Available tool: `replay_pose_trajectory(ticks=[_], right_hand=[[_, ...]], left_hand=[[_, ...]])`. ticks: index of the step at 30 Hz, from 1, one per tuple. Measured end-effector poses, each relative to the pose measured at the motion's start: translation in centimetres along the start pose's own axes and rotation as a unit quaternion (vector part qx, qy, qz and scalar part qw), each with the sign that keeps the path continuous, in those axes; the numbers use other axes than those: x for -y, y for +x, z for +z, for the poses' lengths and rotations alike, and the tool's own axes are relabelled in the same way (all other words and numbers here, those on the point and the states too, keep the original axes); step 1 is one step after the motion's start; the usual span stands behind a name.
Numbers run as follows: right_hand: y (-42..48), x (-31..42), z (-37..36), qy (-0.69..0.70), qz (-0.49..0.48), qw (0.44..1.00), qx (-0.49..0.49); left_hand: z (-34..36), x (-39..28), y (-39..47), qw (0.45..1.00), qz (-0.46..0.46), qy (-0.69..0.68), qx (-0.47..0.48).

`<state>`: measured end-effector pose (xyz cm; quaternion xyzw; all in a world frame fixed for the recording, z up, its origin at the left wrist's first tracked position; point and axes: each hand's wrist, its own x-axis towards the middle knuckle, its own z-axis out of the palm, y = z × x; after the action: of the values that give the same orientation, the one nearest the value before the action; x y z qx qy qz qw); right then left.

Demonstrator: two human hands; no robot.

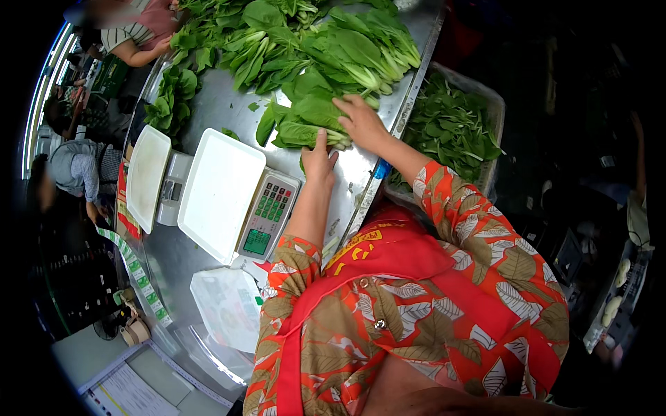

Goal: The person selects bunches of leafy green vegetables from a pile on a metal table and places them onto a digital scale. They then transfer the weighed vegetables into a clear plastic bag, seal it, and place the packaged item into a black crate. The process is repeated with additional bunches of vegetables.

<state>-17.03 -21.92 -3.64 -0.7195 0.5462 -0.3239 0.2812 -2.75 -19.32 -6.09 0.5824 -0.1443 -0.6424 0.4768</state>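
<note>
A small bunch of leafy greens (307, 122) with pale stems lies on the metal table (218, 99), near its edge. At the stem end, my left hand (318, 164) holds the bunch, one finger stretched along the stems and the thumb lower down. My right hand (364, 122) lies over the same bunch from the other side, fingers across the leaves. How firmly it grips is hidden by the hand itself. Just beyond my hands is a large heap of bok choy-like greens (359, 49), stems towards the table edge.
Left of my hands stands a digital scale with a white tray (223, 192); a second scale (148, 179) is behind it. Clear plastic bags (226, 307) lie nearer me. A crate of loose greens (458, 125) stands beyond the table edge. Across the table is another person's hand (162, 46).
</note>
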Motion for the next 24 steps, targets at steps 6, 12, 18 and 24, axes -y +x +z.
replay_pose_trajectory(ticks=[6,12,18,24], right_hand=[[-1.0,0.0,0.5,-0.028,-0.03,0.999,0.019],[-1.5,1.4,0.3,-0.048,-0.014,0.996,0.076],[-1.9,0.6,1.7,0.072,0.016,0.994,0.074],[-3.4,1.0,1.5,0.158,-0.005,0.986,0.055]], left_hand=[[0.3,-0.5,-0.7,1.0,0.011,0.001,0.013],[-0.1,-0.5,-1.1,0.997,0.013,-0.061,0.037],[-0.3,-0.2,-0.8,0.998,0.03,-0.032,0.036],[-0.7,-1.0,-2.9,0.996,0.049,-0.018,0.068]])
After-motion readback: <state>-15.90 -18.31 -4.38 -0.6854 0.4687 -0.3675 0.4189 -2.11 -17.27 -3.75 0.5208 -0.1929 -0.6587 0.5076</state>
